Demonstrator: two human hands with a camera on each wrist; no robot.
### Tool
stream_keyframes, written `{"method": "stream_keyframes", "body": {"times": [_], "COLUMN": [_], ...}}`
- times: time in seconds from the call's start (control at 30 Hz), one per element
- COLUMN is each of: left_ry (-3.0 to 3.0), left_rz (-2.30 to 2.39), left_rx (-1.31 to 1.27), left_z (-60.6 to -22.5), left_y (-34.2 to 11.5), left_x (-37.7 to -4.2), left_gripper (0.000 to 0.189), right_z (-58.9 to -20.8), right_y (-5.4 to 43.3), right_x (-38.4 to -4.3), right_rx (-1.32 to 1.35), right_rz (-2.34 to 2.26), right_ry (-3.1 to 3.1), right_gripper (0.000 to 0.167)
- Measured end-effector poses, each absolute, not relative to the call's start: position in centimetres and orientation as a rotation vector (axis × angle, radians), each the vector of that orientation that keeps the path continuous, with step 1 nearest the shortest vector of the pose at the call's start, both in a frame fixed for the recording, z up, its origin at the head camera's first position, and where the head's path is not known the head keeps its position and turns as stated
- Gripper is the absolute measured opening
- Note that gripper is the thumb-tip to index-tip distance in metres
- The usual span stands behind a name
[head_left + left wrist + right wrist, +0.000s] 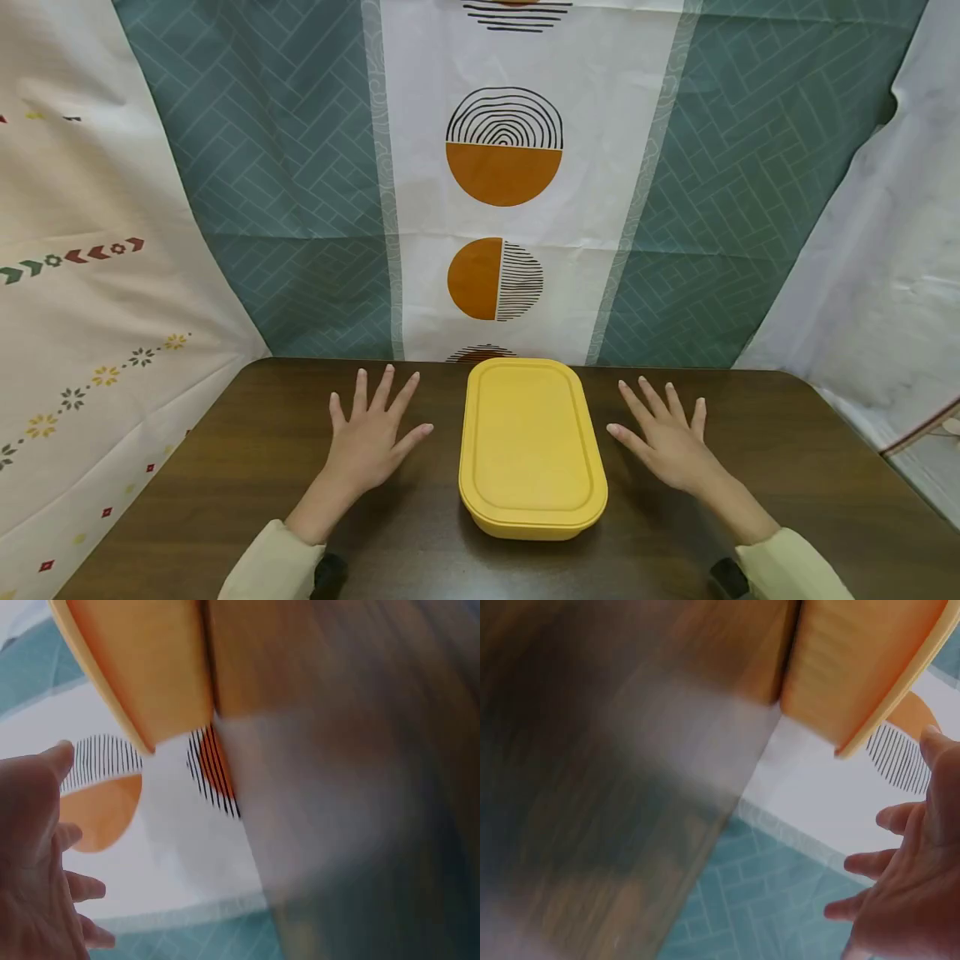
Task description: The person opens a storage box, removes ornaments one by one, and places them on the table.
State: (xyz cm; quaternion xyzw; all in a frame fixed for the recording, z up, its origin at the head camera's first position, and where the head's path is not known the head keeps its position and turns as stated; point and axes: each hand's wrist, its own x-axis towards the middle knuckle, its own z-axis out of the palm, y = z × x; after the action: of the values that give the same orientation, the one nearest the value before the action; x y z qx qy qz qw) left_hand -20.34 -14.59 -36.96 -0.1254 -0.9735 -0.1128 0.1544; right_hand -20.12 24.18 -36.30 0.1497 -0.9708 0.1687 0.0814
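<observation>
Here's the box [532, 531], sitting on the table [420, 554] with its long sides running towards twelve o'clock and its lid [532, 437] on top! Left hand [367, 446] at nine o'clock, fingers spread; right hand [673, 452] at three, splayed too. Neither grips or touches anything of the box, so the table alone bears it. That midway spot, I'd judge, suits both hands' reach. Patterned cloth [427, 217] hangs at twelve.

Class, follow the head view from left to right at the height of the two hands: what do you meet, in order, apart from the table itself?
Cream patterned cloth → left hand → yellow lidded container → right hand → white cloth.
</observation>
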Motion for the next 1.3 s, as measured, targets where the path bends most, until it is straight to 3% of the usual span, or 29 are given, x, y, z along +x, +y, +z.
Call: {"method": "stream_keyframes", "body": {"times": [0.67, 1.3], "left_ry": [-2.711, -2.795], "left_rz": [-1.396, -1.474], "left_rx": [-0.558, -0.529], "left_z": [-37.6, -37.8], "left_y": [-8.5, -8.1], "left_x": [-20.2, -19.8], "left_gripper": [0.061, 0.063], "right_z": [-37.2, -37.4], "right_y": [21.2, 21.1], "right_x": [-19.9, -20.2], "right_rx": [0.619, 0.652], "right_rz": [1.426, 1.684], "right_ry": [-2.825, -2.801], "right_gripper": [0.061, 0.076]}}
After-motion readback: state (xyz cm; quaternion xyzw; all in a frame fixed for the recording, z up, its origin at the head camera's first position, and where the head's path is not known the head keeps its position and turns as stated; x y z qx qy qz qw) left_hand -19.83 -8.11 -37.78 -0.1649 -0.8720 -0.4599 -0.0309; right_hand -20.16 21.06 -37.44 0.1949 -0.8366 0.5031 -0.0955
